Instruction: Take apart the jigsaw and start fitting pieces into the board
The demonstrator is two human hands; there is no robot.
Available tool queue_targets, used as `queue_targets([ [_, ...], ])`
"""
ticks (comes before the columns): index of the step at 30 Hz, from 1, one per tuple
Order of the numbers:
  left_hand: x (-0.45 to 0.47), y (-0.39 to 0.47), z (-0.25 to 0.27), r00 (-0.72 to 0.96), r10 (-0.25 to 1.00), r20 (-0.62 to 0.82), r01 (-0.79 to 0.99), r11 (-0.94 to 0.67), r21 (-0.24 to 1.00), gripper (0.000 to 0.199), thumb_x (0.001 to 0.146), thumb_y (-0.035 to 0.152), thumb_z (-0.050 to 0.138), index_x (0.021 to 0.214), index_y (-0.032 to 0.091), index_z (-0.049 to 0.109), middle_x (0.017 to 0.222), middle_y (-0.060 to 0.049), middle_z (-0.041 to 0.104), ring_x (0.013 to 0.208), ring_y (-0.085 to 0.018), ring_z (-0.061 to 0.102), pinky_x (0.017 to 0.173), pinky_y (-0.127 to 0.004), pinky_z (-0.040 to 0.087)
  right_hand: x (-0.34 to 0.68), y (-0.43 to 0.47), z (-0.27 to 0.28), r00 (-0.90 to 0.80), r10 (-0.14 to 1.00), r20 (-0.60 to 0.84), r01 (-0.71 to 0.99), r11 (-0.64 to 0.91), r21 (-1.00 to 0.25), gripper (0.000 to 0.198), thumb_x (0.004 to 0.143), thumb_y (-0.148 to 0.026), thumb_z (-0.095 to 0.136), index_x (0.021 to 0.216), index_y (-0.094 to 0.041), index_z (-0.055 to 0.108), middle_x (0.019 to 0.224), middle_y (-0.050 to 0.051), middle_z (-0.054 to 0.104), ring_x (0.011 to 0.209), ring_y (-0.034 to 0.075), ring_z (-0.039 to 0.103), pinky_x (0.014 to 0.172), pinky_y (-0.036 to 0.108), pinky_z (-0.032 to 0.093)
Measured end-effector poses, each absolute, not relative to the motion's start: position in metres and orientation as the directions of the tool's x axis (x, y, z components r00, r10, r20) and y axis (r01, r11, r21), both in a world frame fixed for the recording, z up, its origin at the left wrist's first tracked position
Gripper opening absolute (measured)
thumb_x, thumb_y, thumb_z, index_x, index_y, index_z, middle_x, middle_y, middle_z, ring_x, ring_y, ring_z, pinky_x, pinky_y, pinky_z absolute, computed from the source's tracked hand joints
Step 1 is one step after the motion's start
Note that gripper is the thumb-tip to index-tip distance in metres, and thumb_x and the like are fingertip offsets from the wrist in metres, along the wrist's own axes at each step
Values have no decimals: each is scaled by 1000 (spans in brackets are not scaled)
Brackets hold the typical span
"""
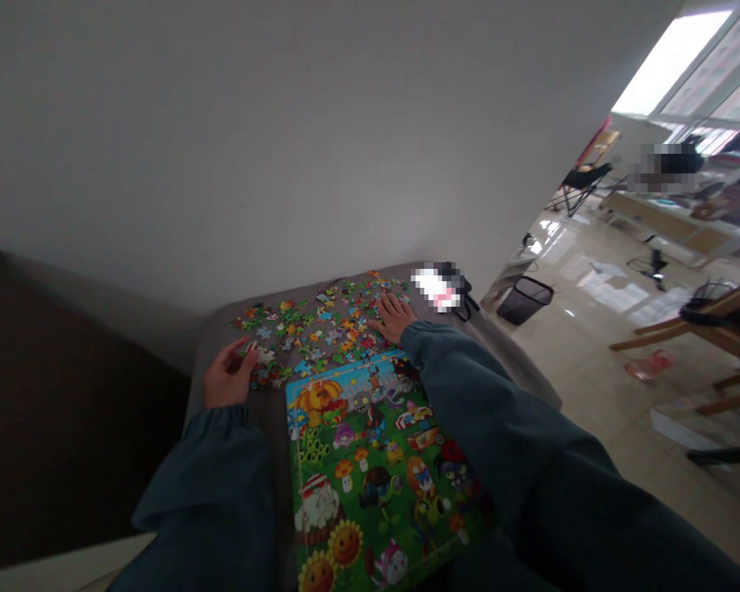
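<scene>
Many loose jigsaw puzzle pieces (330, 333) are spread over a grey cloth-covered surface. At their left edge, my left hand (227, 374) has its thumb and index finger closed on a small, pale puzzle piece (251, 352). My right hand (395, 317) lies palm down among the pieces on the right, its fingers spread. Nearer to me is a colourful puzzle picture board (370, 469) with cartoon plants, sunflowers and a pumpkin on green. My right sleeve covers part of its right side.
A grey wall (321, 148) stands right behind the cloth-covered surface (530, 382). A dark object with straps and a blurred-out white patch (437, 288) lies at its back right corner. On the tiled floor are a black mesh bin (525, 300) and a wooden chair (715, 329).
</scene>
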State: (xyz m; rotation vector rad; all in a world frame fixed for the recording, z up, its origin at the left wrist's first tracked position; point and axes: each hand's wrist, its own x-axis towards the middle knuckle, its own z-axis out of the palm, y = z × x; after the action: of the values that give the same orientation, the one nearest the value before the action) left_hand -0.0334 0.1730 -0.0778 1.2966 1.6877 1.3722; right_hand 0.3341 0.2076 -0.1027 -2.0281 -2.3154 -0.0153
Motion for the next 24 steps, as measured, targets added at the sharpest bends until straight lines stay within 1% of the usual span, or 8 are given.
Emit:
queue_targets([
  [5,-33,174,-80,-319,941,117,346,1,938,57,66,45,72,115,16,70,69,3,55,60,-14,55,59,-26,48,327,186,-97,-234,972,11,972,234,-34,70,98,-63,26,157,-25,27,165,5,19,152,28,16,122,46,17],
  [7,-33,174,-81,-324,938,125,355,-2,935,57,67,46,71,116,16,70,68,3,54,60,-14,55,60,-26,50,323,183,-97,-245,969,-5,969,245,-41,68,99,-63,27,157,-28,27,165,3,19,152,28,16,121,47,18],
  [11,-34,173,-83,-346,925,156,373,-16,927,51,69,44,72,113,19,71,69,3,54,62,-14,55,61,-25,51,317,187,-97,-227,974,-12,972,225,-63,65,100,-60,26,158,-30,23,165,2,18,152,27,12,122,48,16],
  [14,-36,173,-83,-323,933,157,381,-24,924,53,70,44,72,115,17,71,70,2,55,62,-14,55,60,-25,50,316,194,-97,-226,974,-18,971,224,-84,67,100,-60,27,158,-28,21,165,2,18,153,27,12,122,49,16],
  [18,-37,172,-79,-295,945,142,386,-18,922,53,71,43,71,117,17,70,72,2,58,65,-15,59,61,-25,50,333,202,-89,-210,978,5,972,209,-103,64,100,-58,28,158,-31,21,164,-2,25,152,24,13,121,47,18],
  [20,-36,171,-76,-304,943,135,381,-9,924,50,70,41,72,115,17,71,72,2,58,66,-15,59,61,-25,50,351,208,-84,-145,989,33,983,147,-106,61,101,-53,28,158,-30,24,163,0,28,151,26,17,119,50,23],
  [22,-34,171,-75,-320,939,124,371,5,928,47,70,38,72,112,17,72,71,2,58,64,-14,58,61,-24,50,371,211,-80,-40,997,63,994,47,-103,59,102,-41,30,157,-22,27,162,7,30,149,30,23,116,53,28],
  [24,-32,171,-75,-346,930,127,357,6,934,46,70,37,72,111,17,72,70,2,58,63,-14,57,61,-24,50,386,212,-80,30,997,74,995,-23,-99,55,100,-33,31,154,-20,34,159,11,35,146,32,28,112,55,32],
])
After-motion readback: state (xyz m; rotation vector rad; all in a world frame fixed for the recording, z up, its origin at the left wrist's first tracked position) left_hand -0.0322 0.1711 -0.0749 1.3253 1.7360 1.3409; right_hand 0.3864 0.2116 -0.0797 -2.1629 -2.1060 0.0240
